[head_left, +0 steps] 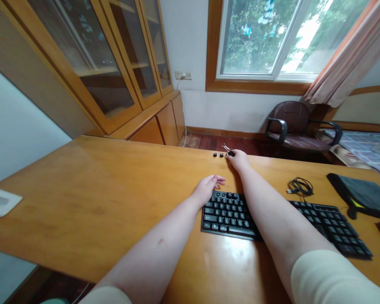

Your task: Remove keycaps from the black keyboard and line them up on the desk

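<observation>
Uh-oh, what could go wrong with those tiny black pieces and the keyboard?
The tiny black pieces sit near the desk's far edge, so the right hand, holding a wire tool, might knock one off. The right forearm crosses above the keyboard, so it could bump the keys.

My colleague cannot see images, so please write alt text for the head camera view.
A person's right hand holds a small wire-pronged tool beside black keycaps at the far edge of a wooden desk. The left hand is near a black keyboard, which the right forearm partly covers.
</observation>
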`<state>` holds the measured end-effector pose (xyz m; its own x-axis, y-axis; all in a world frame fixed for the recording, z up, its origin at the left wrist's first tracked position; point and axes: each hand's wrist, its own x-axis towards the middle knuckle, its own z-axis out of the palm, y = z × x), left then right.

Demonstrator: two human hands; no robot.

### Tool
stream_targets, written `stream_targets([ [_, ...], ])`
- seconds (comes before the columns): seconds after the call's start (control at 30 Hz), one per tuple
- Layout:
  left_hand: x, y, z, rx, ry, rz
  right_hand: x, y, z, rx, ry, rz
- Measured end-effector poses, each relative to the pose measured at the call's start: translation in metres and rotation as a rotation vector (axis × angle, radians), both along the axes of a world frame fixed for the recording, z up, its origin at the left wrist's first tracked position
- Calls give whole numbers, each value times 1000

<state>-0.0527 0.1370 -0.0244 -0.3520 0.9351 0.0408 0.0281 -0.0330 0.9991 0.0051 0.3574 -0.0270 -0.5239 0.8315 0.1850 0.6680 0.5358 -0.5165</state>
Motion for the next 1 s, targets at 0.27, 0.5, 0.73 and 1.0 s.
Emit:
stream_targets([
  [0.27, 1, -1, 2, -3, 9, -5, -3, -1, -2, 20, -43, 15],
  [0.5, 1, -1, 1, -1, 10, -9, -5, -1, -2, 25, -55, 13],
  [0.73, 0, -1, -1, 0, 28, -18, -4, -1, -4, 54, -71, 19],
  [1.0, -1, 0, -4, 5, 34, -20, -3, -2, -4, 39, -52, 10],
])
